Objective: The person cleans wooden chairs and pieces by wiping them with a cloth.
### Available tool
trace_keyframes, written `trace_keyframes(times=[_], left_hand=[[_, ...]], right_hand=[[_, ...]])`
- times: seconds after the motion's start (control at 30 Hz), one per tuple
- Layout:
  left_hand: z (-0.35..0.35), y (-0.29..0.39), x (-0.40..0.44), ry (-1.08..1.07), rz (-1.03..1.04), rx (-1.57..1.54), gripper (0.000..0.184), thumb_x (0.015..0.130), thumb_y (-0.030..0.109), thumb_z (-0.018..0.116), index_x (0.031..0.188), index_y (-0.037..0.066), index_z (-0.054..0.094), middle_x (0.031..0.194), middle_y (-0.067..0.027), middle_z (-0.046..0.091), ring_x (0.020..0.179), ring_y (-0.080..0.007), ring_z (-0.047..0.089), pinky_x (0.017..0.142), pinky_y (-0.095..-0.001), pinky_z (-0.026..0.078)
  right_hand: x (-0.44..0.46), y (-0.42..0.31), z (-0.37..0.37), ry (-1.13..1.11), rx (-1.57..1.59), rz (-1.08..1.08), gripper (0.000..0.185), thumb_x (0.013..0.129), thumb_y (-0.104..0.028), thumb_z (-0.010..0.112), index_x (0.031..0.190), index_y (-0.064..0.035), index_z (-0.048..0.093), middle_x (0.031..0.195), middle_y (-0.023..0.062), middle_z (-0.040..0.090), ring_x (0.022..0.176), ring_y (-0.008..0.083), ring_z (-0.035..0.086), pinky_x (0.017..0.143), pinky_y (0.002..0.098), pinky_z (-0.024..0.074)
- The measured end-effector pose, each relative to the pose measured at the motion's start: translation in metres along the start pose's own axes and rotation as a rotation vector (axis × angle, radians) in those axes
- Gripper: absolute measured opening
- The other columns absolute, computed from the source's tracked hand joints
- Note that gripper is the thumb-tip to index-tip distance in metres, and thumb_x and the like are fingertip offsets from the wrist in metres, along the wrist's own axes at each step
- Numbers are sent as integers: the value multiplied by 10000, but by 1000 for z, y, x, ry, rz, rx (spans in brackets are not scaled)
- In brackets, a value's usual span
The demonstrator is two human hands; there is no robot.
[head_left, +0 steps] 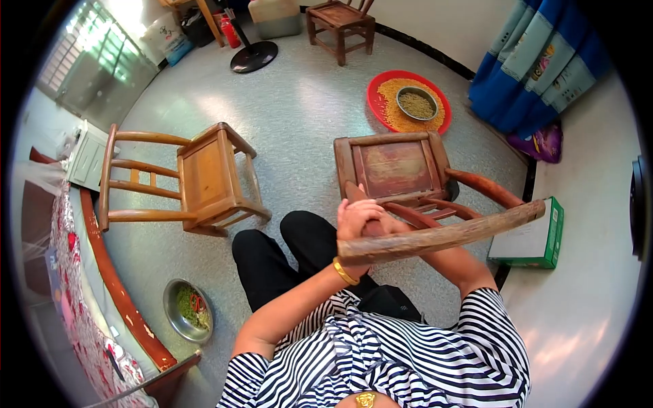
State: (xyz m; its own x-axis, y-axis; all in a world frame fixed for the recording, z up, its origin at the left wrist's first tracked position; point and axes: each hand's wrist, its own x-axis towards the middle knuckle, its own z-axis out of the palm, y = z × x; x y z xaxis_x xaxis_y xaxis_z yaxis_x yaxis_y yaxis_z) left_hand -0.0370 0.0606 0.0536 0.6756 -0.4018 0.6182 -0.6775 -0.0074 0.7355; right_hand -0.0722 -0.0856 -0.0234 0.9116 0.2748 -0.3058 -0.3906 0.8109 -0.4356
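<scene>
A worn wooden chair stands close in front of me on the right, its curved top rail crossing over my forearms. My left hand, with a gold bracelet at the wrist, is wrapped around the chair's side post near the rail's left end. Reaching in beneath the top rail, my right hand closes on the same post, against the left hand. The rail hides part of both hands, and some of the right fingers cannot be seen.
A lighter wooden chair stands to the left. Beyond the near chair lies a red tray of yellow grains holding a metal bowl. A steel bowl with green contents sits by the bed. A green box lies at right.
</scene>
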Motion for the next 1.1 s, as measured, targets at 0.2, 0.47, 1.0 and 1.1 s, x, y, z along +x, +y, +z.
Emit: trace_keyframes(times=[0.2, 0.47, 1.0, 1.1], left_hand=[[-47, -49, 25, 249, -194, -60, 237, 722, 79, 683, 898, 44, 528, 922, -83, 572, 914, -200, 557, 834, -310, 440], [-169, -135, 119, 171, -372, 176, 293, 734, 121, 719, 952, 18, 553, 873, -64, 580, 774, -165, 565, 686, -281, 480], [-107, 46, -10, 198, -791, -889, 563, 949, 460, 292, 1251, -5, 387, 1162, -173, 527, 1068, -245, 526, 946, -374, 398], [-82, 55, -9, 235, -696, -1025, 667, 930, 543, 241, 1287, -10, 349, 1245, -169, 477, 1229, -252, 398, 1054, -365, 264]], right_hand=[[25, 17, -43, -86, -1663, -403, 644, 867, -529, 458, 1323, -84, 367, 1265, 35, 442, 1189, 184, 416, 1030, 356, 289], [-39, 3, -56, 301, -1196, 243, 448, 748, -238, 626, 1135, -26, 548, 1048, 102, 610, 959, 213, 589, 828, 327, 463], [-25, -91, 62, 222, 19, -251, 514, 905, -424, 431, 1260, -53, 432, 1196, 147, 530, 1066, 285, 550, 906, 429, 471], [-9, -80, 116, 99, -145, -232, 554, 866, -404, 508, 1286, -60, 395, 1224, 141, 509, 1098, 270, 530, 933, 422, 449]])
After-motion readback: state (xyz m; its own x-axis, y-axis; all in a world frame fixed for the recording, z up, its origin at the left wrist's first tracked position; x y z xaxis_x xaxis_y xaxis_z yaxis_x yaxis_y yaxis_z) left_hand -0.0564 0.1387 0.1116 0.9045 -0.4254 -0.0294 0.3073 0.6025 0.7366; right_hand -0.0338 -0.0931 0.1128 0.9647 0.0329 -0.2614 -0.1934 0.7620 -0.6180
